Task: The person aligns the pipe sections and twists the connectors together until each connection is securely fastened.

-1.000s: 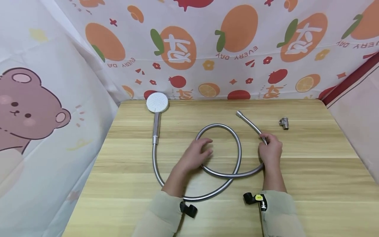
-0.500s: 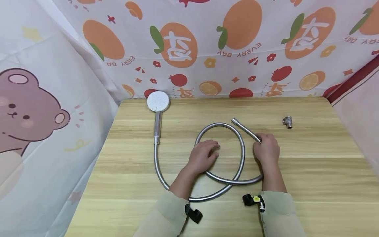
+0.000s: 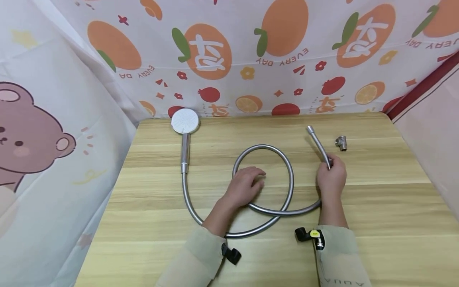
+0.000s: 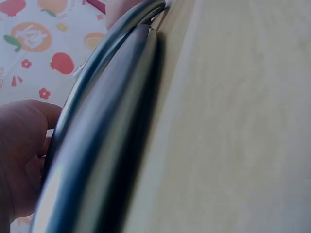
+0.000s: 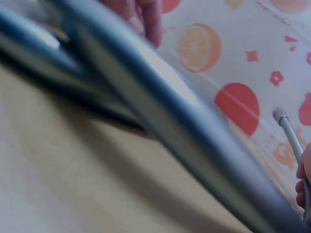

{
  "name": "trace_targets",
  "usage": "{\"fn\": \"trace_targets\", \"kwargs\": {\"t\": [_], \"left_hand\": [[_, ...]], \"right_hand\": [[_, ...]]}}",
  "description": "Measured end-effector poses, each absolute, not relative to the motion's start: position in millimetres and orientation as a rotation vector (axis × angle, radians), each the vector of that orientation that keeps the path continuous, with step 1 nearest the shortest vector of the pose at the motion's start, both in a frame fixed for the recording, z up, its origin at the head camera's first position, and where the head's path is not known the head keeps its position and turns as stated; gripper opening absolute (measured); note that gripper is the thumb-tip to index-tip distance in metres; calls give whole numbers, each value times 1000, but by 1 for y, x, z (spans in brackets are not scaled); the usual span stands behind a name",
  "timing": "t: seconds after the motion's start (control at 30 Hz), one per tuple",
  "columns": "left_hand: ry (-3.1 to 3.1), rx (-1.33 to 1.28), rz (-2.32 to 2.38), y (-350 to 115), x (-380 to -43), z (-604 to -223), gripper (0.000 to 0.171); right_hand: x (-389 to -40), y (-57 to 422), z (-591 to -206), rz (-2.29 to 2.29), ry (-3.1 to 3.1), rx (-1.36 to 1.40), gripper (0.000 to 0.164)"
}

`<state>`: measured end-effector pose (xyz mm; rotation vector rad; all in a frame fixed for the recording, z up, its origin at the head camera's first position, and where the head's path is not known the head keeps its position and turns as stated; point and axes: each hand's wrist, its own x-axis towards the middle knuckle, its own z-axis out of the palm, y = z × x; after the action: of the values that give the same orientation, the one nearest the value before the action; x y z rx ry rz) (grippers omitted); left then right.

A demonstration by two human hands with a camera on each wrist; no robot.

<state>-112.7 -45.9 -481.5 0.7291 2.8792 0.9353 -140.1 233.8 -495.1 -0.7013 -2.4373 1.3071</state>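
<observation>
A chrome shower hose lies looped on the wooden table, its left end joined to a handheld shower head with a white face. My right hand grips the hose a little below its free end, and the metal end nut points up and away. In the right wrist view, fingers curl round the hose near that nut. My left hand lies over the left side of the loop with loosely bent fingers. A small metal tee fitting lies to the right of the free end.
The wooden table ends at the back against a fruit-print curtain. A white sheet with a bear print hangs on the left. Black wrist cameras are strapped over both sleeves.
My right hand moves first left, then back right, swinging the hose's free end away and toward the tee fitting. My left hand shifts slightly right over the loop.
</observation>
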Motion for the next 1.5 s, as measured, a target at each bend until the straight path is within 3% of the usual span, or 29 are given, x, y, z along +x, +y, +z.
{"fn": "trace_targets", "kwargs": {"t": [0.33, 0.63, 0.9, 1.23, 1.5], "left_hand": [[2845, 764, 918, -41, -108, -480, 27], [2841, 744, 951, -42, -109, -478, 27], [2749, 552, 1085, -47, -108, -475, 27], [2759, 603, 1046, -42, -107, -472, 28], [2742, 598, 1066, -40, -101, -477, 28]], "right_hand": [[-136, 260, -496, 1363, -2238, -963, 56], [-139, 271, -489, 1306, -2429, -1018, 66], [-136, 270, -490, 1276, -2531, -925, 64], [-140, 283, -491, 1346, -2167, -1163, 60], [-137, 296, -496, 1259, -2317, -1137, 62]]}}
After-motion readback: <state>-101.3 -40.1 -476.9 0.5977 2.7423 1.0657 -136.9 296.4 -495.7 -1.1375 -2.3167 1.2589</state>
